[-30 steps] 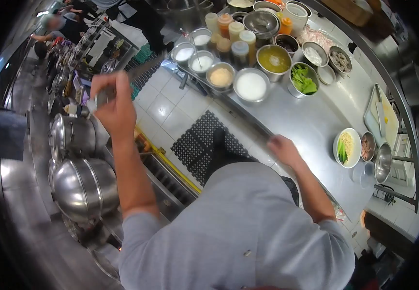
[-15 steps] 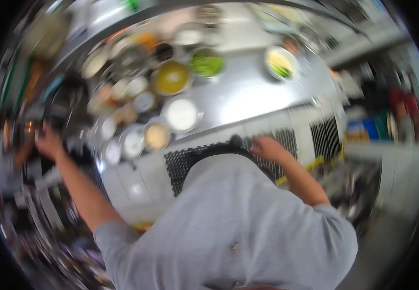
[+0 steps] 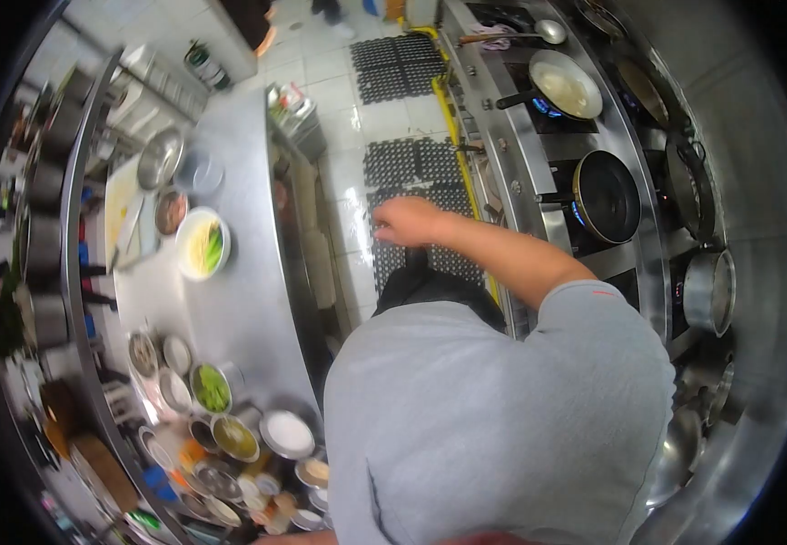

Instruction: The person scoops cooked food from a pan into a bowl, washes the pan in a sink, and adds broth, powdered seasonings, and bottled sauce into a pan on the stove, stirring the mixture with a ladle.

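My right hand hangs above the black perforated floor mat, fingers curled in, with nothing visible in it. It is between the steel counter and the stove, touching neither. At the bottom edge only a strip of my left arm shows beside the bowls; its fingers cannot be made out. To the right, a black frying pan sits over a blue flame. Farther up, a pan with pale contents stands on another lit burner. On the counter is a white bowl of yellow and green strips.
Several bowls and tubs, among them a bowl of green leaves and a white-filled bowl, crowd the counter's near end. A ladle lies across the stove top. A pot stands at the right. A fire extinguisher hangs by the wall.
The view has swung right, from facing the counter to facing along the aisle, bringing the stove into sight. My left arm, earlier stretched out left, is now mostly out of frame.
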{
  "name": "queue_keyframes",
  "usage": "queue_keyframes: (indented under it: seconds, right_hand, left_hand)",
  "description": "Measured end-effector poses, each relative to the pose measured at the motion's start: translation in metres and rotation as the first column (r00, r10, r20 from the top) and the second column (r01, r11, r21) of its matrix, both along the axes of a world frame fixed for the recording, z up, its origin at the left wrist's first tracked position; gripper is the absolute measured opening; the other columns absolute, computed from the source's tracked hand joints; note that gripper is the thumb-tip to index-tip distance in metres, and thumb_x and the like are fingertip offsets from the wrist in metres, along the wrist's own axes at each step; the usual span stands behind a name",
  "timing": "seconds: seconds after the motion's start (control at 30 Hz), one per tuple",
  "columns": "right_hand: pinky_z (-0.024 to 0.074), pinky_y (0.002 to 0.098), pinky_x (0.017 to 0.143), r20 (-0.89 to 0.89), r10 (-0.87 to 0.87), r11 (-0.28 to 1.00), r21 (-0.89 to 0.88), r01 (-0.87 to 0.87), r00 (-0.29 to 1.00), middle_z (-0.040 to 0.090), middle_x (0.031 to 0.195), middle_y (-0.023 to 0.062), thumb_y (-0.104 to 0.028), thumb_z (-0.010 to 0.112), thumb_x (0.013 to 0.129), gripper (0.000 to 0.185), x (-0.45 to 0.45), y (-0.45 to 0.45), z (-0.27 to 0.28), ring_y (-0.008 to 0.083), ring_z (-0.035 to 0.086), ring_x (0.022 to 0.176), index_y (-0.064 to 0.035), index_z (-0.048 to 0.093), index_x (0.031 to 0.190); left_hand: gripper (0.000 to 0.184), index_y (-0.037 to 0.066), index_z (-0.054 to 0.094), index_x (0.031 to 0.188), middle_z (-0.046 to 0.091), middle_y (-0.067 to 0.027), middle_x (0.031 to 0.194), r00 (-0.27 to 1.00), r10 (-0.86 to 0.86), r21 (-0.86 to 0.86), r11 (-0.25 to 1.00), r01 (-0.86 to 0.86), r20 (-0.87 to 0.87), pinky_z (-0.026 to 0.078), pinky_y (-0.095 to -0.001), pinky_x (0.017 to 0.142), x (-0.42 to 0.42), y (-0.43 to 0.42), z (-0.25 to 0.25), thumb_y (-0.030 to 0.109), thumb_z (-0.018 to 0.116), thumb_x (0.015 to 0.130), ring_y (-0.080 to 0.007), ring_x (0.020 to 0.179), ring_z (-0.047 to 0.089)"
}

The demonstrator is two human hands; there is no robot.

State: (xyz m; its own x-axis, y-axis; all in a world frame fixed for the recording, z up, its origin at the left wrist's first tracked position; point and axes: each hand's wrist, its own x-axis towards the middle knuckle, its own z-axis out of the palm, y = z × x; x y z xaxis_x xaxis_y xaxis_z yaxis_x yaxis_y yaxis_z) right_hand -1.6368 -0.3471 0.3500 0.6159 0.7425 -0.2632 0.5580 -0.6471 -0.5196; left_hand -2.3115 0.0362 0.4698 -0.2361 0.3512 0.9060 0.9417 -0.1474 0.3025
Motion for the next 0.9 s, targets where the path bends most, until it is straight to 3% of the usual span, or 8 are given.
queue_keyframes:
  seconds: [0.17,0.23,0.3,0.4,0.57,0.67,0.77,0.9]
  right_hand:
    - [0.0574,0.0527,0.086,0.056,-0.250,0.915,0.342,0.216,0.967,0.077,0.101,0.0200,-0.034,0.070,0.096,0.032,0.110,-0.048,0.027,0.0415,0.073,0.097,-0.0032,0.074,0.101]
    - [0.0571,0.0528,0.084,0.092,-0.355,0.822,0.504,0.264,0.930,0.076,0.096,0.0197,-0.033,0.069,0.098,0.030,0.139,-0.080,0.037,0.0422,0.073,0.093,-0.0036,0.075,0.100]
    - [0.0573,0.0519,0.083,0.005,-0.437,0.768,0.524,0.370,0.900,0.076,0.096,0.0196,-0.032,0.069,0.098,0.029,0.151,-0.114,0.043,0.0419,0.073,0.093,-0.0033,0.074,0.100]
    - [0.0588,0.0445,0.078,-0.215,-0.477,0.678,0.526,0.513,0.852,0.078,0.092,0.0164,-0.028,0.074,0.098,0.026,0.151,-0.155,0.047,0.0350,0.077,0.086,-0.0026,0.075,0.099]
    - [0.0576,0.0402,0.081,-0.422,-0.587,0.528,0.447,0.722,0.691,0.077,0.097,0.0139,-0.024,0.074,0.102,0.023,0.127,-0.208,0.042,0.0275,0.074,0.088,-0.0031,0.074,0.109]
    - [0.0578,0.0383,0.080,-0.495,-0.761,0.187,0.452,0.872,0.419,0.078,0.095,0.0137,-0.025,0.075,0.102,0.024,0.116,-0.215,0.029,0.0230,0.075,0.087,-0.0020,0.075,0.109]
    - [0.0575,0.0363,0.081,-0.537,-0.819,-0.006,0.360,0.933,0.202,0.078,0.096,0.0109,-0.024,0.075,0.102,0.024,0.124,-0.220,0.035,0.0201,0.074,0.087,-0.0021,0.075,0.110]
    - [0.0576,0.0367,0.082,-0.556,-0.829,-0.267,0.301,0.916,-0.059,0.078,0.098,0.0117,-0.024,0.072,0.104,0.024,0.177,-0.209,0.064,0.0210,0.073,0.089,-0.0007,0.073,0.113]
  left_hand:
    - [0.028,-0.005,0.071,0.116,0.073,-0.0161,0.101,0.706,-0.698,-0.316,0.647,0.694,0.121,0.057,-0.0353,0.073,0.334,-0.006,-0.054,0.022,0.064,0.110,-0.0231,0.076,0.066]
    - [0.029,0.001,0.066,0.127,0.069,-0.0091,0.103,0.565,-0.597,-0.649,0.096,0.755,0.570,0.055,-0.0290,0.067,0.487,-0.064,-0.066,0.025,0.062,0.111,-0.0149,0.084,0.065]
    - [0.027,0.003,0.068,0.122,0.068,-0.0031,0.101,0.237,-0.586,-0.535,-0.409,0.739,0.775,0.052,-0.0242,0.065,0.610,-0.126,-0.098,0.027,0.065,0.110,-0.0091,0.075,0.060]
    - [0.026,0.001,0.069,0.121,0.068,-0.0034,0.101,0.105,-0.333,-0.348,-0.869,0.353,0.937,0.053,-0.0250,0.065,0.762,-0.202,-0.150,0.022,0.071,0.106,-0.0108,0.077,0.062]
    - [0.032,0.000,0.072,0.117,0.073,-0.0048,0.099,-0.311,-0.417,-0.498,-0.829,-0.254,0.854,0.054,-0.0295,0.067,0.993,-0.334,-0.177,0.031,0.068,0.109,-0.0133,0.079,0.066]
    - [0.028,-0.003,0.073,0.114,0.074,-0.0129,0.098,-0.818,-0.429,-0.670,-0.739,0.074,0.383,0.057,-0.0358,0.076,1.154,-0.403,-0.244,0.022,0.075,0.103,-0.0237,0.083,0.069]
    - [0.070,-0.005,0.058,0.139,0.059,-0.0341,0.129,-0.747,-0.654,-0.749,-0.552,0.366,0.117,0.051,-0.0562,0.103,1.249,-0.478,-0.239,0.032,0.086,0.087,-0.0512,0.114,0.063]
    - [0.060,-0.002,0.063,0.134,0.066,-0.0317,0.127,-0.765,-0.639,-0.838,-0.458,0.296,0.079,0.053,-0.0528,0.099,1.342,-0.547,-0.263,0.035,0.079,0.090,-0.0498,0.120,0.065]
